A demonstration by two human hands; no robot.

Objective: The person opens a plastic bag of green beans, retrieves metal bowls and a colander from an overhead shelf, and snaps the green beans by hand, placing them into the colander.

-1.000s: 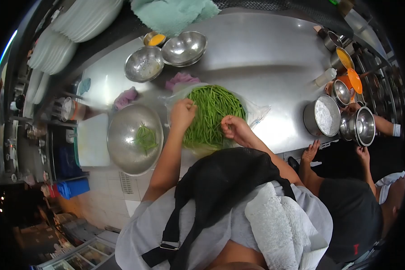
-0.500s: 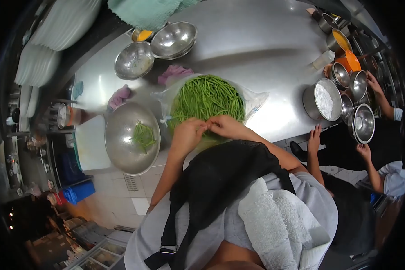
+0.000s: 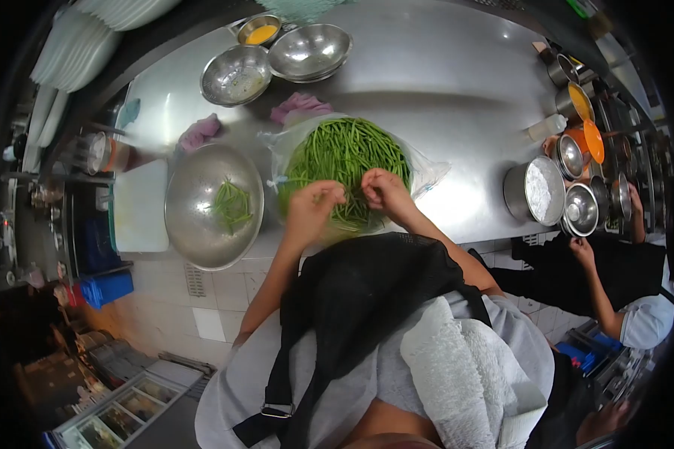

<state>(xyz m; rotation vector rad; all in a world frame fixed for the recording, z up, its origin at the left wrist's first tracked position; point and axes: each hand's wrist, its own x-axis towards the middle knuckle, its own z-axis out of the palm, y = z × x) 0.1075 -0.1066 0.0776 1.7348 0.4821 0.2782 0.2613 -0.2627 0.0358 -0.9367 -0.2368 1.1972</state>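
Note:
Long green beans (image 3: 356,153) fill a clear plastic bag (image 3: 424,173) that lies spread on the steel counter in front of me. Over the near side of the pile, my left hand (image 3: 313,211) is slightly blurred, thumb and fingertips pinched together. My right hand (image 3: 386,191) is a short way to its right, fingers curled against the thumb. Whatever sits in either pinch is too small or hidden to make out. To the left of the bag is a large steel bowl (image 3: 195,224) with a small heap of snapped green bean pieces (image 3: 233,205) in it.
Beyond the bag are pink cloths (image 3: 299,106) and steel bowls (image 3: 309,51). A white cutting board (image 3: 142,209) lies left. A pot of white powder (image 3: 535,191) stands right, near more bowls. A co-worker's hand (image 3: 581,251) touches a steel bowl (image 3: 580,209).
My hands, together at the fingertips before, have moved apart over the beans. My view has shifted slightly. At right, the co-worker's steel bowl has moved toward the pot.

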